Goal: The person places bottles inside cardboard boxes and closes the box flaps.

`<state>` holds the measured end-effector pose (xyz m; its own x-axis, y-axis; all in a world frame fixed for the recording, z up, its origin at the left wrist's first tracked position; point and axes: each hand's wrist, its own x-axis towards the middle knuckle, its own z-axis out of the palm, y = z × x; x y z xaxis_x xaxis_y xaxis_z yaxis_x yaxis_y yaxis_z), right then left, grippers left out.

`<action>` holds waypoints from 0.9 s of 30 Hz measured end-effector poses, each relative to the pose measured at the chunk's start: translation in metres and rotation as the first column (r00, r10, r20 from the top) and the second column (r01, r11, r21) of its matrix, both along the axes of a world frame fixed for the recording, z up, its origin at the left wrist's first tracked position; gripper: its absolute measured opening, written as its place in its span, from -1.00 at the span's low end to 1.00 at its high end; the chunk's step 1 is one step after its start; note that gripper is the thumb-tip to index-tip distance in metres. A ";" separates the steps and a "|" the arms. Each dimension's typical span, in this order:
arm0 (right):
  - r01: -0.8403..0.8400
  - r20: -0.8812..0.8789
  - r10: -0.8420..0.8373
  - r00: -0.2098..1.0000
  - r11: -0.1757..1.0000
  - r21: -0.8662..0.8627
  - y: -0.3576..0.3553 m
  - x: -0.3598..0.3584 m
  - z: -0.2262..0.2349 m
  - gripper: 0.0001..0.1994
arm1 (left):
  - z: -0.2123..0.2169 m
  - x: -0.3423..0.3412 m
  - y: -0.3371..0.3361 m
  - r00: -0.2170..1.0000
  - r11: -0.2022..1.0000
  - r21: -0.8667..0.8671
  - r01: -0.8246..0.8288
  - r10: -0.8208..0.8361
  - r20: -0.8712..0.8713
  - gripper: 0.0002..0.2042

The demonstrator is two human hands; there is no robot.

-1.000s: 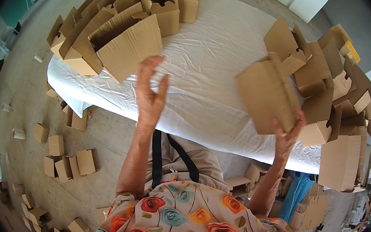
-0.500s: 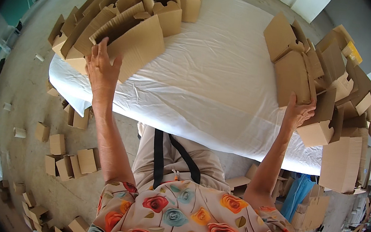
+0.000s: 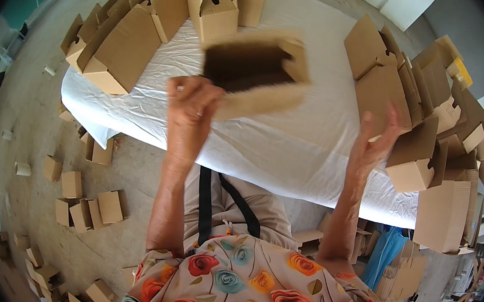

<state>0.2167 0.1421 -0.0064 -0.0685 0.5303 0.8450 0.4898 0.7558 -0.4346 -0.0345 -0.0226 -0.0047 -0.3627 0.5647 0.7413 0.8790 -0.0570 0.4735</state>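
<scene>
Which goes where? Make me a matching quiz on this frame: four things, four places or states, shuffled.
Things:
1. left hand
2. right hand
3. flat box
4. small boxes

States:
A. open, holding nothing
B. on the floor, left of the table
C. blurred, held above the white sheet
D. gripping the box's edge

Pairs: 1-D, 2-A, 3-C, 4-B

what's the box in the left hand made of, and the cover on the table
The box in the left hand looks like plain brown cardboard: matte, uncoated, with folded flaps and a darker open inside, though motion blurs it. The table cover seems to be thin white cloth or sheeting; it creases softly and drapes over the edge. Which of the two is hard to tell.
</scene>
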 end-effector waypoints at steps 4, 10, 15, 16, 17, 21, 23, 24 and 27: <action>-0.494 0.071 0.506 0.860 0.859 -0.137 -0.041 -0.039 0.033 -0.79 | -0.004 0.033 0.011 0.986 0.986 -0.038 0.165 -0.164 0.007 -0.77; -0.452 0.471 0.470 0.747 0.878 -0.159 -0.032 -0.046 0.041 -0.84 | 0.005 0.023 0.010 0.989 0.987 -0.063 0.149 -0.150 -0.007 -0.81; -0.327 0.420 0.343 0.840 0.938 -0.112 -0.031 -0.032 0.039 -0.87 | 0.000 0.021 0.014 0.987 0.991 -0.027 0.128 -0.125 0.103 -0.70; -0.328 0.333 0.371 0.867 0.927 -0.179 -0.033 -0.029 0.039 -0.87 | 0.000 0.021 0.013 0.978 0.988 -0.046 0.148 -0.139 0.154 -0.70; -0.334 0.243 0.392 0.887 0.910 -0.245 -0.035 -0.026 0.039 -0.87 | 0.002 0.019 0.011 0.967 0.984 -0.063 0.168 -0.152 0.205 -0.69; -0.305 0.243 0.417 0.876 0.868 -0.391 -0.033 -0.001 0.033 -0.58 | -0.001 0.010 0.003 0.915 0.939 -0.157 0.307 -0.245 0.321 -0.58; -0.315 0.258 0.454 0.853 0.841 -0.441 -0.027 0.005 0.027 -0.38 | -0.005 0.007 -0.001 0.938 0.909 -0.283 0.307 -0.237 0.254 -0.43; -0.336 0.255 0.491 0.833 0.815 -0.471 -0.022 0.008 0.019 -0.27 | -0.007 0.006 -0.001 0.946 0.889 -0.343 0.303 -0.238 0.221 -0.35; -0.259 0.383 0.506 0.773 0.803 -0.537 -0.015 0.009 0.014 -0.06 | -0.016 0.006 0.004 0.940 0.857 -0.403 0.322 -0.238 0.244 -0.20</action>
<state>0.2253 0.1275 0.0072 -0.6802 0.6575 0.3239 0.4341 0.7175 -0.5448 -0.0290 -0.0187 -0.0209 -0.2431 0.9093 0.3379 0.7545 -0.0417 0.6550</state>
